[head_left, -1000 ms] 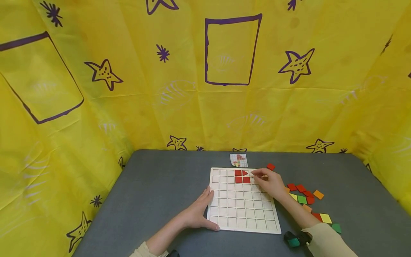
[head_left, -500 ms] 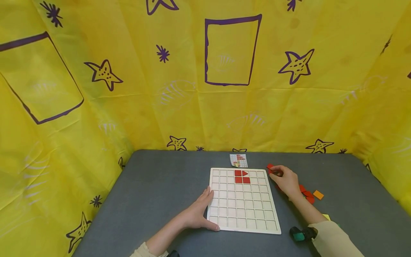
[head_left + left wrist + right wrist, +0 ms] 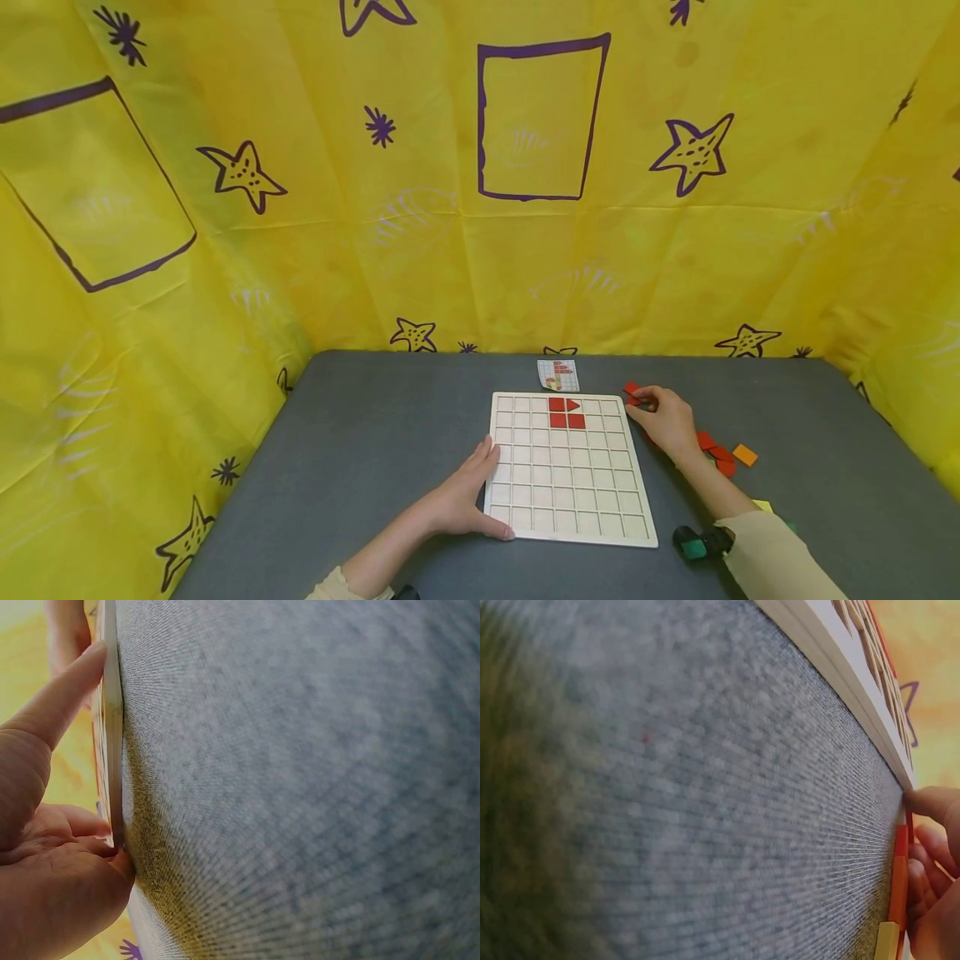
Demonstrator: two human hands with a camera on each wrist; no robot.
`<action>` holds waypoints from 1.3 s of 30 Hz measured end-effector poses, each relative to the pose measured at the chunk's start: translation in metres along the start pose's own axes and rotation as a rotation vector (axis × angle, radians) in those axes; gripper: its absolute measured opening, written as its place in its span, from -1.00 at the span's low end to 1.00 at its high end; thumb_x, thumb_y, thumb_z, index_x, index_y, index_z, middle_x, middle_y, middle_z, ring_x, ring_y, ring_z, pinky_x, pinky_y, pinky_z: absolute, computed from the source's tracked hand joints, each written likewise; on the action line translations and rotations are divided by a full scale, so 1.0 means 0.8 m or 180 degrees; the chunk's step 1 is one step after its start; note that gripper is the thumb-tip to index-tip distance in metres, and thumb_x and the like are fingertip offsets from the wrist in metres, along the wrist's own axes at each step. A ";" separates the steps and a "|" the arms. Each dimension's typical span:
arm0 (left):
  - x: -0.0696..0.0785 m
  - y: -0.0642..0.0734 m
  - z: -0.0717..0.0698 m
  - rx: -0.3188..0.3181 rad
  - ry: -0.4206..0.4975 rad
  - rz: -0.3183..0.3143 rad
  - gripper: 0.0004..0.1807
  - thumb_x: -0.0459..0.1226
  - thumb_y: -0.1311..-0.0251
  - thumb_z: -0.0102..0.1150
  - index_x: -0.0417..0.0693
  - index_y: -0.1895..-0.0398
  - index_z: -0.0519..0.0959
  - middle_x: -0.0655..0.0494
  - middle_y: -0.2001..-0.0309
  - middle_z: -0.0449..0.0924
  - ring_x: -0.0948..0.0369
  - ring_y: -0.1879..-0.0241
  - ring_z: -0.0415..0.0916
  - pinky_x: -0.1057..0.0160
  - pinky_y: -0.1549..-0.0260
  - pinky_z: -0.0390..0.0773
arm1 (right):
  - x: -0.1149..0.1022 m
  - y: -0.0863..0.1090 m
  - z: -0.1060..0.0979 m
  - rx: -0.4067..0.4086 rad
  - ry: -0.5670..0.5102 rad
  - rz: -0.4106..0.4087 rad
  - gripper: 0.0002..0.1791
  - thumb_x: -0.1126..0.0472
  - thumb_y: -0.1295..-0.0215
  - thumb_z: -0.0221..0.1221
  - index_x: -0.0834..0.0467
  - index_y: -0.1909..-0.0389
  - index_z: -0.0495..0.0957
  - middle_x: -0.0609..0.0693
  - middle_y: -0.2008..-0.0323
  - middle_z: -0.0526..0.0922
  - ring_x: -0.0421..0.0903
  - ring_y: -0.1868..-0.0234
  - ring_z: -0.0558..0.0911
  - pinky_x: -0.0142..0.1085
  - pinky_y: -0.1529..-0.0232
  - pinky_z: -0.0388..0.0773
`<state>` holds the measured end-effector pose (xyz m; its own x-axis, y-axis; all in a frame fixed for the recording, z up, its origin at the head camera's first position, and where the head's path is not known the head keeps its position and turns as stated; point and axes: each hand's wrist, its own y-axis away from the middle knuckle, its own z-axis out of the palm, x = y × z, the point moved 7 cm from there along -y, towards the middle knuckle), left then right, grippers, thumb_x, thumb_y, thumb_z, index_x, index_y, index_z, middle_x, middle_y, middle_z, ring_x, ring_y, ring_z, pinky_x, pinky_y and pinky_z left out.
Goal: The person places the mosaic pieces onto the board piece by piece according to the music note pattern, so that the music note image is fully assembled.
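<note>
A white gridded board (image 3: 570, 467) lies on the grey table, with several red tiles (image 3: 566, 412) set in its upper cells. My left hand (image 3: 461, 492) rests along the board's left edge, fingers spread and thumb on the near corner. In the left wrist view, the thumb touches the edge of the board (image 3: 112, 750). Beyond the board's upper right corner, my right hand (image 3: 667, 421) has thumb and fingers bent, pinching a red tile (image 3: 633, 401). Another red tile (image 3: 630, 387) lies just past the fingertips. The fingers partly hide both tiles.
A small pattern card (image 3: 558, 375) lies behind the board. Loose red tiles (image 3: 722, 457) and an orange tile (image 3: 745, 454) lie right of the right forearm, which covers others. A yellow printed cloth (image 3: 420, 250) stands behind the table.
My right hand has moved right, from the board's upper cells to the red tile beyond its corner, and has stayed about there since. My left hand has not moved.
</note>
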<state>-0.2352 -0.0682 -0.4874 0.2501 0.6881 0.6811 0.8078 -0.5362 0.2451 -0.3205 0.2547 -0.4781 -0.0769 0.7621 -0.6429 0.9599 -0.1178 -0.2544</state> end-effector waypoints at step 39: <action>0.001 -0.001 0.000 0.0007 -0.0024 0.0053 0.30 0.09 0.22 0.50 -0.18 -0.49 -0.09 -0.09 -0.53 -0.30 0.01 -0.51 -0.31 -0.15 -0.35 0.00 | -0.047 0.020 0.038 -0.0487 -0.0145 -0.0212 -0.78 0.08 -0.02 0.41 0.06 0.31 0.70 -0.08 0.43 0.61 -0.13 0.39 0.43 -0.29 0.35 0.33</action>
<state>-0.2356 -0.0668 -0.4873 0.2675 0.6828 0.6798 0.8047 -0.5464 0.2322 -0.3104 0.2053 -0.4800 -0.1506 0.7349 -0.6612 0.9818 0.0330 -0.1870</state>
